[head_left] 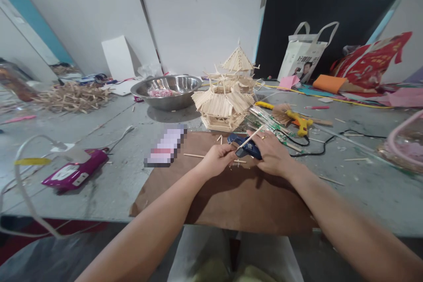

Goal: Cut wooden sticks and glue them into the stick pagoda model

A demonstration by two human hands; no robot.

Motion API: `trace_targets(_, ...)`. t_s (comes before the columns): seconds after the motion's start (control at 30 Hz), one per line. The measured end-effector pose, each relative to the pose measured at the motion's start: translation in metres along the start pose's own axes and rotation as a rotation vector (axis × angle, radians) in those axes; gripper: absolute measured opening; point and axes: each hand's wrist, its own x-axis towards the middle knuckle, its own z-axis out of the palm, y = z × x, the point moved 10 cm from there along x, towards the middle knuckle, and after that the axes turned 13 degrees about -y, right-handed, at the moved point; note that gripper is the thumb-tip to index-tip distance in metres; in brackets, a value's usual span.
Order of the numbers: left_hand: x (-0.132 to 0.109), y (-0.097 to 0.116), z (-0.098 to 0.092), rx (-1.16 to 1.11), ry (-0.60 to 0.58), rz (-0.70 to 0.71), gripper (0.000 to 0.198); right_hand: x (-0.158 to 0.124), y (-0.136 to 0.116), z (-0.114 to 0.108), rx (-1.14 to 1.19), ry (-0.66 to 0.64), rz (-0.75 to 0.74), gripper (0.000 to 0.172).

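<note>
Blue tool [249, 150] half hidden under right hand [272, 154]; stick [253, 137] near end buried in left hand [216, 161]; pixelated patch [166, 146] masks object, left.

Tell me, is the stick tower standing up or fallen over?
Standing up: the stick tower rests on its base on the table, pointed roof uppermost.

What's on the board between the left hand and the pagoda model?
Head view: two short stick offcuts on the brown board, between the left hand pinching a thin stick and the pagoda model. The right hand grips a blue tool.
</note>
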Motion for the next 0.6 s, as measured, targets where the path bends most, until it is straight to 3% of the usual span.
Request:
trace_targets(0.2, -0.005, 0.008, -0.011, 0.314, 0.180, 0.046, 0.015, -0.001, -0.001, 0.001, 0.028, 0.023, -0.004, 0.061)
trace_targets(0.37, -0.003, 0.009, 0.000, 0.312, 0.099, 0.089, 0.023, -0.002, -0.001, 0.001, 0.019, 0.003, -0.042, 0.066)
trace_targets(0.43, -0.005, 0.017, 0.001, 0.415, 0.103, 0.149, 0.025, -0.002, -0.002, 0.002, 0.026, -0.016, -0.078, 0.069)
trace_targets(0.6, -0.017, 0.045, -0.001, 0.732, 0.274, 0.326, 0.023, 0.000, -0.002, 0.003, 0.046, -0.020, -0.108, 0.074)
